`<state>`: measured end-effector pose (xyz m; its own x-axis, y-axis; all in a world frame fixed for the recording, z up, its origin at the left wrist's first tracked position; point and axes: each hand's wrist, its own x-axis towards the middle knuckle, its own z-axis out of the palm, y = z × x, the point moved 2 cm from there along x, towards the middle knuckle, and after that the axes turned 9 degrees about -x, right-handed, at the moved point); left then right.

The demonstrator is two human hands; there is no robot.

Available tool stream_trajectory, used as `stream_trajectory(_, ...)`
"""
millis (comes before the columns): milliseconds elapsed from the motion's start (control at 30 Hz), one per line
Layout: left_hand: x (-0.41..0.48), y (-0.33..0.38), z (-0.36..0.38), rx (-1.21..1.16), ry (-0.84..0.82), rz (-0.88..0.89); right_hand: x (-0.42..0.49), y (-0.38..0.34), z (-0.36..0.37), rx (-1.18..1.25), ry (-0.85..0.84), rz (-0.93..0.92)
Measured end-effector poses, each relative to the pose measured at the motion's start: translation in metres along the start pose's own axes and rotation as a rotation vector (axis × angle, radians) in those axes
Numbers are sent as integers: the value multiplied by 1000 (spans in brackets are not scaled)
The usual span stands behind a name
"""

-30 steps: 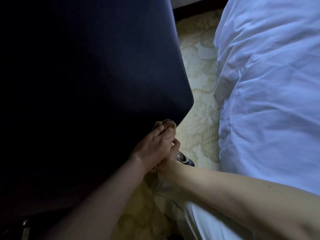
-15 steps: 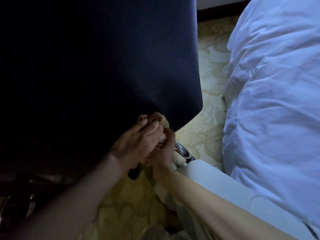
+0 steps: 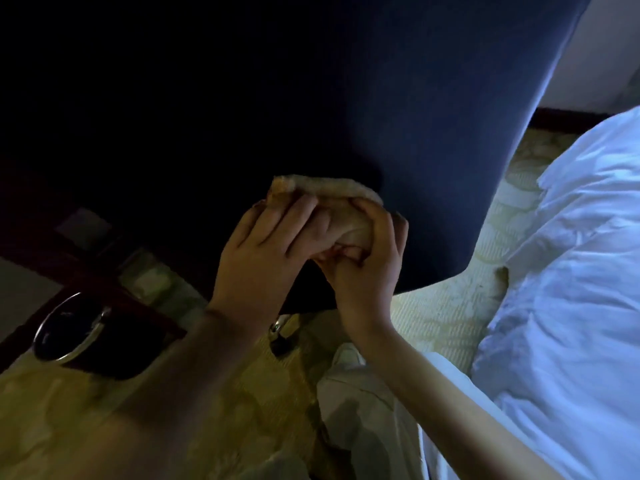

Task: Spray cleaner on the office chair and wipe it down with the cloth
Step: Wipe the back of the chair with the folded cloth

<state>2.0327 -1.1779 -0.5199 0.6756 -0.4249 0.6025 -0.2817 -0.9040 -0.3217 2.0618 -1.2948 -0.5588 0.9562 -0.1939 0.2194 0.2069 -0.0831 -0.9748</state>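
The office chair's dark blue upholstered back [image 3: 433, 109] fills the upper part of the head view, its left side lost in shadow. A tan cloth [image 3: 332, 192] is bunched against the lower part of that back. My left hand [image 3: 266, 251] presses on the cloth from the left, fingers laid over it. My right hand [image 3: 367, 265] grips the cloth's folded end from the right. Both hands touch each other at the cloth. No spray bottle is in view.
A bed with rumpled white sheets [image 3: 571, 289] runs along the right. Patterned yellow carpet [image 3: 440, 306] lies between chair and bed. A chair caster and chrome leg [image 3: 280, 337] show below the hands. A round dark bin with a chrome rim [image 3: 72, 327] stands at lower left by dark wooden furniture.
Both hands and the cloth have moved up and left along the chair back, away from its lower right corner. The view has tilted, bringing the bin and wooden furniture into sight.
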Motion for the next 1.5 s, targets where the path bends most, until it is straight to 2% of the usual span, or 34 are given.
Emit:
stream_trajectory(167,-4,-18,-41,-162,210,-313,0,-62,9,-63,-100,-238)
stream_trajectory(233,-15,-22,-55,-174,320,-474,1,-88,14,-129,-175,-424)
stream_trajectory(467,-78,-26,-55,-253,454,-973,-9,-134,65,-544,-535,-1240)
stream_trajectory(633,-128,-31,-17,-322,495,-1201,-29,-120,121,-748,-714,-1617)
stream_trajectory(767,-169,-40,22,-382,579,-1328,-50,-91,165,-940,-923,-1704)
stream_trajectory(900,-200,-39,73,-462,621,-1473,-64,-44,199,-1105,-970,-1848)
stream_trajectory(1000,-204,-33,107,-566,667,-1564,-68,-11,211,-1209,-1043,-1869)
stream_trajectory(1167,-188,-14,140,-622,801,-1773,-60,18,198,-1343,-1035,-2078)
stream_trajectory(1300,-173,11,149,-689,813,-1896,-46,43,169,-1458,-1034,-2212)
stream_trajectory(1400,-169,36,154,-650,868,-1913,-37,64,143,-1528,-1032,-2207)
stream_trajectory(1500,-168,63,173,-729,765,-1898,-28,93,123,-1520,-1132,-2118)
